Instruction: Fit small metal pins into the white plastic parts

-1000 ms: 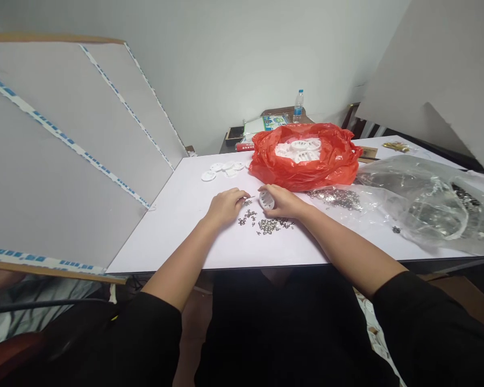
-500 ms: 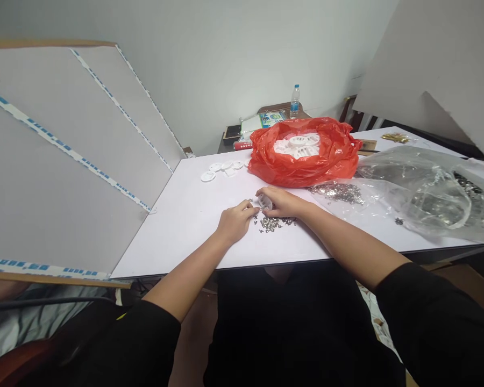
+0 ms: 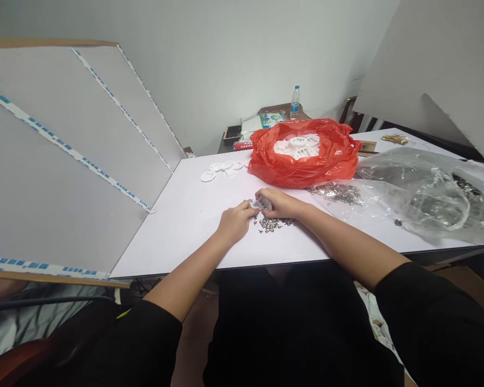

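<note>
My right hand [image 3: 279,203] grips a round white plastic piece [image 3: 263,203], tilted up on its edge above the white table [image 3: 177,226]. From the left, my left hand [image 3: 235,220] has its fingers pressed together at the piece's lower edge; whether a small part is between the fingertips is too small to tell. Just below both hands lies a loose pile of small metal parts [image 3: 269,224], with a few more scattered near my left fingertips.
Behind my hands a red plastic bag [image 3: 306,174] holds white pieces. Several white discs [image 3: 208,176] lie at the back left. Clear bags [image 3: 419,188] with metal parts cover the right side. A panel [image 3: 84,161] stands left; a bottle [image 3: 294,103] stands behind.
The white piece has turned slightly in my right hand, with its slotted face showing more. My left hand has hardly moved.
</note>
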Demonstrator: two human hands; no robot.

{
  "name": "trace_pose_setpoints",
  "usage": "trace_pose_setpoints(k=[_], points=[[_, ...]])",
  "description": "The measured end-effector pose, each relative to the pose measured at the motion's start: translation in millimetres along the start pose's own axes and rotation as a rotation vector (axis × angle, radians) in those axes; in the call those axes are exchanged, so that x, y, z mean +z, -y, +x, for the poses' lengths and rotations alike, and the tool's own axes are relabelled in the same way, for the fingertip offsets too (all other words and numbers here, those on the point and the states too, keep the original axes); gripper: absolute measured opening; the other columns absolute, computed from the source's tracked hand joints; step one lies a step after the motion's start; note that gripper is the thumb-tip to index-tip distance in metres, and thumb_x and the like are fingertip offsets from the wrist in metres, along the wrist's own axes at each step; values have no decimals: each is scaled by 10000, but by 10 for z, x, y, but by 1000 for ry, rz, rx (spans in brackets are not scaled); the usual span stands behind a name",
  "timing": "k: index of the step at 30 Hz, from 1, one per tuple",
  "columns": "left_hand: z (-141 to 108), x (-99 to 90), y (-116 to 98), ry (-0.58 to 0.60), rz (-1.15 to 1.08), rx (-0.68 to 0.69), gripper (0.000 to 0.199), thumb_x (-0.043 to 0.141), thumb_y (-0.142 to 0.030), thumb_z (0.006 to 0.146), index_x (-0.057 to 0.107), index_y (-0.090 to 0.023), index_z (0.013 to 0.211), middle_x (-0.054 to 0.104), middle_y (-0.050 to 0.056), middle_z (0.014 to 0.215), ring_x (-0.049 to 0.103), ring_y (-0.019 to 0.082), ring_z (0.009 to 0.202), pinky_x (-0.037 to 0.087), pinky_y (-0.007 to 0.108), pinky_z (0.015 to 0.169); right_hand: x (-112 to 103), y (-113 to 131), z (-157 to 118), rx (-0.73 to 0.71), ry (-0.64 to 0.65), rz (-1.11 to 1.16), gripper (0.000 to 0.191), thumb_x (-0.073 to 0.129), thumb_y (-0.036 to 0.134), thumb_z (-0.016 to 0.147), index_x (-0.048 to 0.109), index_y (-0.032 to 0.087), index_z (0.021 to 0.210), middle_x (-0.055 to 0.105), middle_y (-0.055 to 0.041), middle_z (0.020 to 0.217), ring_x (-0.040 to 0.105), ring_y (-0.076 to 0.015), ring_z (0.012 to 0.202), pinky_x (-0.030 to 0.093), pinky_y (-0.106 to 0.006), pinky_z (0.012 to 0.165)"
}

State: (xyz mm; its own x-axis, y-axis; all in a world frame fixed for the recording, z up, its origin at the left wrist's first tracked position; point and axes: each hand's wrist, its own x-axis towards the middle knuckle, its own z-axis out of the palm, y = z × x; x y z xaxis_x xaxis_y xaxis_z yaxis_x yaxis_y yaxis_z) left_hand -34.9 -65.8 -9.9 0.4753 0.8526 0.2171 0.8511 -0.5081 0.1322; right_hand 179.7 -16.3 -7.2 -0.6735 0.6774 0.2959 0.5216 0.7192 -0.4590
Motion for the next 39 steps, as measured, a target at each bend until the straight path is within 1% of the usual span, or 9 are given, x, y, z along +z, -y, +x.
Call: trace_pose_setpoints(k=[8, 16, 19, 23, 28, 30, 33, 36, 39], points=[[-16, 9, 6, -4, -4, -5, 355, 483, -243, 984, 713, -373, 1221, 655, 11, 1053, 620, 153, 843, 397, 297, 629, 41, -12, 18, 24, -16, 28, 370, 628, 260, 732, 487, 109, 1039, 562, -72, 998, 468, -102, 842, 355, -198, 753], [-20, 0, 26, -19, -32, -9, 375, 490, -205, 960, 725, -364, 1205, 658, 21, 1031, 613, 160, 829, 402, 295, 634, 50, -46, 0, 46, -16, 49, 428, 633, 288, 734, 478, 115, 1093, 570, -74, 1042, 494, -106, 859, 366, -194, 744], [-19, 6, 28, -16, -39, -16, 377, 488, -204, 958, 727, -369, 1199, 649, 28, 1020, 607, 164, 831, 398, 287, 640, 60, -45, 2, 27, -26, 52, 417, 627, 265, 730, 480, 112, 1089, 569, -77, 1046, 487, -101, 855, 366, -194, 749], [-5, 26, 31, -20, -28, -26, 347, 472, -224, 969, 740, -366, 1138, 621, 36, 985, 585, 169, 797, 371, 293, 624, 65, -22, 8, 7, -34, 65, 377, 608, 242, 724, 475, 111, 1051, 563, -72, 1018, 476, -100, 850, 360, -195, 754], [20, 20, 15, -3, -25, -19, 296, 444, -260, 991, 737, -299, 1005, 600, 39, 953, 561, 165, 745, 315, 309, 595, 47, 36, 9, 34, -29, 77, 334, 590, 275, 733, 439, 115, 983, 543, -58, 953, 435, -90, 800, 330, -190, 727], [31, 3, 3, 3, -27, -17, 284, 440, -241, 986, 721, -275, 964, 597, 37, 945, 558, 165, 744, 293, 318, 588, 45, 51, 10, 31, -30, 72, 325, 581, 277, 730, 434, 115, 971, 534, -57, 941, 424, -90, 797, 323, -191, 725], [46, -27, -18, 25, -22, -19, 274, 444, -184, 959, 704, -271, 960, 596, 30, 942, 557, 163, 742, 275, 321, 588, 62, 56, 13, 24, -46, 66, 314, 577, 274, 716, 435, 116, 947, 528, -60, 936, 418, -93, 802, 317, -192, 723], [53, -51, -44, 48, 10, -32, 286, 449, -132, 924, 696, -270, 969, 595, 33, 951, 560, 166, 744, 276, 319, 593, 95, 48, 13, 31, -62, 75, 310, 577, 274, 700, 432, 120, 926, 531, -59, 937, 422, -95, 804, 314, -191, 714], [56, -62, -74, 54, 38, -53, 284, 446, -119, 913, 688, -261, 956, 592, 40, 962, 559, 169, 736, 294, 316, 602, 124, 44, 10, 34, -80, 81, 300, 577, 276, 693, 425, 123, 901, 533, -57, 926, 422, -95, 800, 308, -190, 710]])
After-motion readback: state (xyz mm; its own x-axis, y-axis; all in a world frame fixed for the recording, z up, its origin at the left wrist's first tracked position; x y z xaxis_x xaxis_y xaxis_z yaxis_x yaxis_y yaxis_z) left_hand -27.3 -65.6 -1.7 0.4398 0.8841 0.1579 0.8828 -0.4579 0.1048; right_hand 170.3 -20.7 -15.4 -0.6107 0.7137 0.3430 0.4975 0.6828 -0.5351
